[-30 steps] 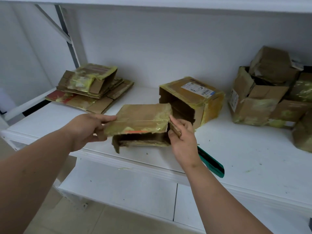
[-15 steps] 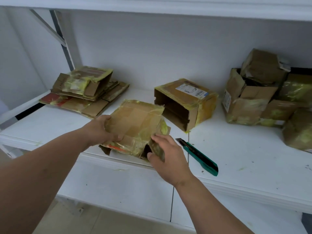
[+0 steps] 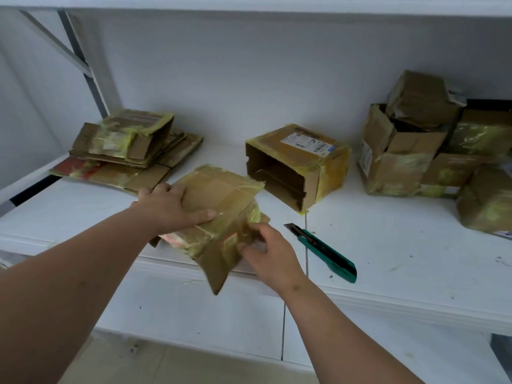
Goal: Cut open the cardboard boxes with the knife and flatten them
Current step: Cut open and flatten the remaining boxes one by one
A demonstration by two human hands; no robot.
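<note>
Two hands work one box (image 3: 219, 206) at the shelf's (image 3: 415, 261) near edge: your left hand (image 3: 169, 209) presses flat on top, your right hand (image 3: 267, 252) pinches its right flap. You're mid-flattening; next, push it fully flat. Knife (image 3: 322, 252) lies just right, untouched.
</note>
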